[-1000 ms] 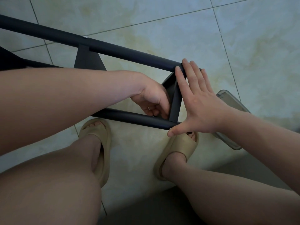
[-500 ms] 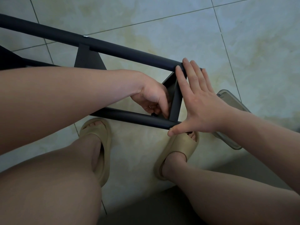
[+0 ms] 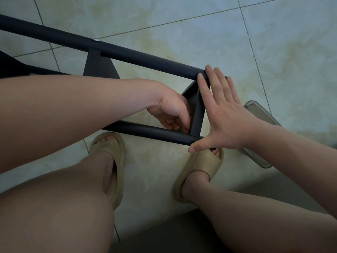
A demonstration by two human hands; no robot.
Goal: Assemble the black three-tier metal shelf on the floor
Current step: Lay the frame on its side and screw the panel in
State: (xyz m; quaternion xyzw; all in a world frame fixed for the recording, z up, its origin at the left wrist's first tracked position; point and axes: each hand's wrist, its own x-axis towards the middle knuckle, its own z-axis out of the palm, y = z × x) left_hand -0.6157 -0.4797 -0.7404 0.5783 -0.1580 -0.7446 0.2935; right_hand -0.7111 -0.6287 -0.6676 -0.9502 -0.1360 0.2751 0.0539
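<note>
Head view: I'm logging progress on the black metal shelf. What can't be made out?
Head view: what the left hand works at the black end crosspiece; its curled fingers cover it.
Black metal shelf frame's left part: cut by the edge, behind the left forearm.
Translucent grey flat object: middle under the right forearm.

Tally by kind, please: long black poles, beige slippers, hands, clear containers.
Long black poles: 2
Beige slippers: 2
Hands (left hand, right hand): 2
Clear container: 1
Total: 7
</note>
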